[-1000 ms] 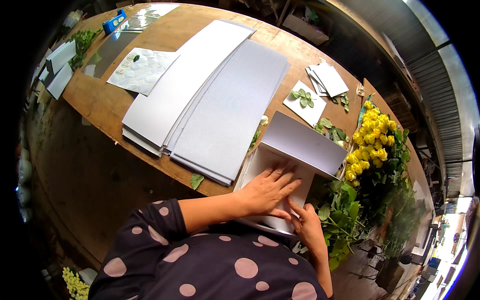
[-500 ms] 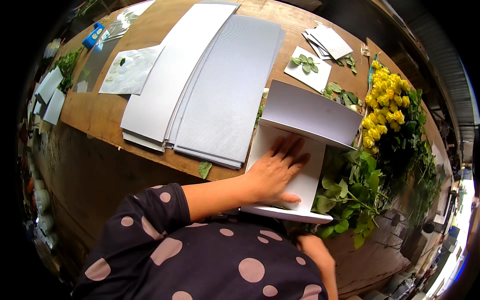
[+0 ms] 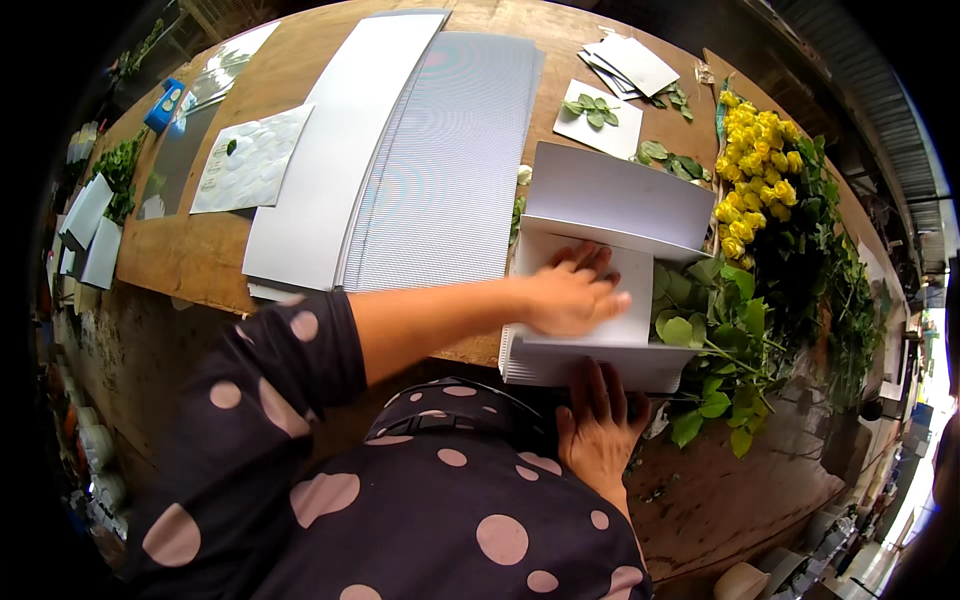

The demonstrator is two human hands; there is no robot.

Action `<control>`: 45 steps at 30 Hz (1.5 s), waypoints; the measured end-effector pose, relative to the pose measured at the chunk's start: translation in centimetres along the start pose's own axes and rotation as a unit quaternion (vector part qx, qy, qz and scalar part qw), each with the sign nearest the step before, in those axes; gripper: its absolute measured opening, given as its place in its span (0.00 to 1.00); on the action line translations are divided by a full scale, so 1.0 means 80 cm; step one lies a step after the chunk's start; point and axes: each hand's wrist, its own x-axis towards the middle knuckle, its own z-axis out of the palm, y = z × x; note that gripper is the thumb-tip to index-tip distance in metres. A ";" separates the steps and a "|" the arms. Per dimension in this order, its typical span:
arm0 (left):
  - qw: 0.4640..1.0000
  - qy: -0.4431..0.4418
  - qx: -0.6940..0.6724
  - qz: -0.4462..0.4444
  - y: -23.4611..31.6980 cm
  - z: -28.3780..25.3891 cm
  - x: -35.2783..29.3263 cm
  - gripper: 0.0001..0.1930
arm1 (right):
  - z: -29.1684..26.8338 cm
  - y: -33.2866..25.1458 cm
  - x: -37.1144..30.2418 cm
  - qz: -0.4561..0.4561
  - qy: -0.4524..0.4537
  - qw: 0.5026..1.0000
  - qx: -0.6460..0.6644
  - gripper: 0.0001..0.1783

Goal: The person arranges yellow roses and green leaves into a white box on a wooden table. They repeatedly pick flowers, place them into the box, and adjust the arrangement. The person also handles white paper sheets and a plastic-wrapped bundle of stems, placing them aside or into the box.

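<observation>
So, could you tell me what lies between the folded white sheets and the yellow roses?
In the head view, only green rose leaves lie between the folded white sheets and the yellow roses.

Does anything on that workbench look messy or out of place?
Mostly tidy. Loose green leaves lie scattered on the wooden table near the yellow roses, and the folded white sheets under the left hand overhang the table's near edge.

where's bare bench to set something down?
Bare wood shows on the wooden bench along its near edge, below the clear bubble-patterned sheet and left of the long grey corrugated sheets. Crowded right: left hand and right hand on the folded white cardboard sleeve, beside yellow roses.
</observation>
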 end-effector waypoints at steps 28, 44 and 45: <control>0.943 0.284 0.166 -0.048 0.008 0.074 0.004 0.29 | -0.025 0.080 0.231 -0.197 0.011 0.970 0.139 0.06; 0.901 0.357 0.243 -0.051 0.001 0.089 0.008 0.26 | -0.080 0.068 0.244 -0.237 -0.233 0.943 0.009 0.10; 0.894 0.359 0.262 -0.060 0.002 0.090 0.006 0.26 | -0.073 0.070 0.233 -0.266 -0.186 0.946 0.020 0.10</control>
